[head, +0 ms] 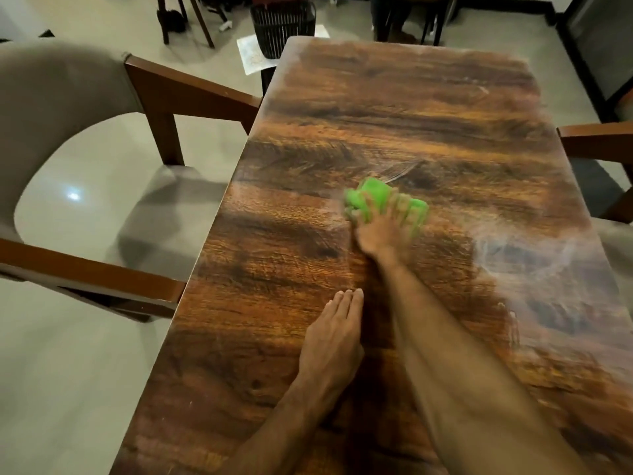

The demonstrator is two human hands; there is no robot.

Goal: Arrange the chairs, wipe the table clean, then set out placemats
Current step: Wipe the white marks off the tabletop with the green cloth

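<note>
A long wooden table [428, 108] with dark grain fills the middle of the view. My right hand [383, 234] presses a bright green cloth [371, 197] flat on the tabletop near its centre; hand and cloth are blurred. My left hand [334, 341] rests flat on the table nearer to me, fingers together, holding nothing. A grey upholstered chair with a wooden frame [164, 97] stands at the table's left side. Part of another chair [596, 140] shows at the right edge. Wet streaks [534, 265] shine on the right half of the tabletop.
A dark slatted basket [282, 27] stands on the floor beyond the table's far left corner, on a pale sheet [251, 58]. Further chair and table legs [200, 22] stand at the back. Pale tiled floor [68, 371] lies to the left.
</note>
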